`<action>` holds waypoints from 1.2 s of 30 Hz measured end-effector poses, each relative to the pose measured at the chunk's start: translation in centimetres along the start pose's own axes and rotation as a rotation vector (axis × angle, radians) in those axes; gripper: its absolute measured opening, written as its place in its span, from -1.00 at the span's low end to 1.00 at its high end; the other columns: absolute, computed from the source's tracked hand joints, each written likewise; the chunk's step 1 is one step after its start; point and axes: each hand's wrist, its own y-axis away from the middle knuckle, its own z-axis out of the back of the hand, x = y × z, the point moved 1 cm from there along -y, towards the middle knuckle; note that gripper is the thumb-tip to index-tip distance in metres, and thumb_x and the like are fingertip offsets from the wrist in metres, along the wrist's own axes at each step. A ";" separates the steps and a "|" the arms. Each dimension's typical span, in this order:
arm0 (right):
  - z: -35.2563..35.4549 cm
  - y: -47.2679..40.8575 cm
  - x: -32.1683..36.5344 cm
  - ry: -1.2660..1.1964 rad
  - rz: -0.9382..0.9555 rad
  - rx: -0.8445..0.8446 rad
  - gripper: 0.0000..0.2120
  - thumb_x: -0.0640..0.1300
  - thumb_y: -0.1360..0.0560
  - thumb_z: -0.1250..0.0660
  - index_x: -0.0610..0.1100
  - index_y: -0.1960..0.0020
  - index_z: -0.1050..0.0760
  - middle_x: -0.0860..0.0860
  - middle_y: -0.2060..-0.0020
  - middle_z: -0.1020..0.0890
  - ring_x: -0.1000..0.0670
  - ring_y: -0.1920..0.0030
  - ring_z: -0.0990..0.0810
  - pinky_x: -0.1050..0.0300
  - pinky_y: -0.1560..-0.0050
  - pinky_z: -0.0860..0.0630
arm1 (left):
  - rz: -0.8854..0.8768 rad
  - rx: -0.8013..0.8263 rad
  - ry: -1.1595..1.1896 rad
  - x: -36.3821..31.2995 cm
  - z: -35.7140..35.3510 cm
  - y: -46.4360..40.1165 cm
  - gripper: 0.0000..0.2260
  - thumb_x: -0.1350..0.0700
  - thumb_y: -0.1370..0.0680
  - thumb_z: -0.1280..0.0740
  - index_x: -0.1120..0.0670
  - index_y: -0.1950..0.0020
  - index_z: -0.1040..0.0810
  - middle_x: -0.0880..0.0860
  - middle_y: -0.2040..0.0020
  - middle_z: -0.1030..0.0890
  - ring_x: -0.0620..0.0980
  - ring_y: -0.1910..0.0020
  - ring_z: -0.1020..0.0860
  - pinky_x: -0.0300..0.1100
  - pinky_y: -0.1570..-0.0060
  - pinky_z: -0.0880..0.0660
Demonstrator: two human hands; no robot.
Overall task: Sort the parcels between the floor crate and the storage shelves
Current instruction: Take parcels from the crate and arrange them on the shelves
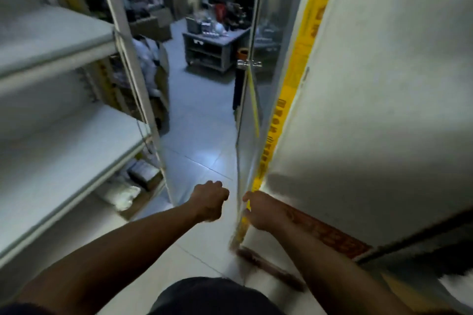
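Grey metal shelves point(58, 33) are seen along the left wall, their upper boards bare and pale. On the lowest level, near the floor, a few parcels point(133, 184) are lodged – a white plastic-wrapped one in front and a darker boxed one behind it with a pale label; the picture is too blurred for that label to be read. No floor crate can be made out.

The left hand point(211, 201) is held out over the tiled floor point(199, 135) with its fingers curled into a fist, and nothing is gripped in it. The right hand point(258, 210) is placed against the edge of an open door point(247, 120); its fingers appear bent, but whether the edge is actually clasped cannot be told.

A yellow strip point(302, 54) printed with red characters is run down the doorframe on the right – the writing is smeared and cannot be read. Beyond the doorway a low grey cart point(212, 46) loaded with small items is seen, well apart from both hands.
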 end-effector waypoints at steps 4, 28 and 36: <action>1.5 -4.5 8.3 0.116 0.220 -0.029 -0.62 0.00 -0.57 -0.28 0.00 -0.37 -0.47 -0.01 -0.21 -0.58 -0.06 -0.24 -0.56 0.07 -0.17 -0.52 | 0.254 -0.100 0.092 7.0 1.7 4.6 -0.64 0.16 -0.58 -0.29 -0.07 -0.37 -0.49 0.02 -0.27 -0.50 0.08 -0.28 -0.49 -0.04 -0.11 -0.50; 16.9 -8.7 52.7 -0.386 1.010 -0.331 -0.41 -0.13 -0.51 -0.44 -0.18 -0.49 -0.37 -0.19 -0.37 -0.43 -0.21 -0.41 -0.38 0.02 -0.40 -0.32 | 1.156 -1.101 0.375 32.8 19.8 30.2 -0.41 0.04 -0.53 -0.39 0.12 -0.53 -0.34 0.25 -0.45 -0.38 0.27 -0.40 -0.33 0.03 -0.37 -0.32; 18.1 -12.0 54.5 -0.416 0.909 -0.008 -0.29 0.17 -0.50 -0.45 -0.01 -0.56 -0.33 0.03 -0.43 -0.50 0.01 -0.38 -0.49 0.29 -0.21 -0.36 | 1.362 -1.190 0.755 37.4 21.1 29.7 -0.40 -0.22 -0.58 -0.31 0.26 -0.36 -0.44 0.31 -0.30 -0.55 0.32 -0.29 -0.51 0.08 -0.27 -0.46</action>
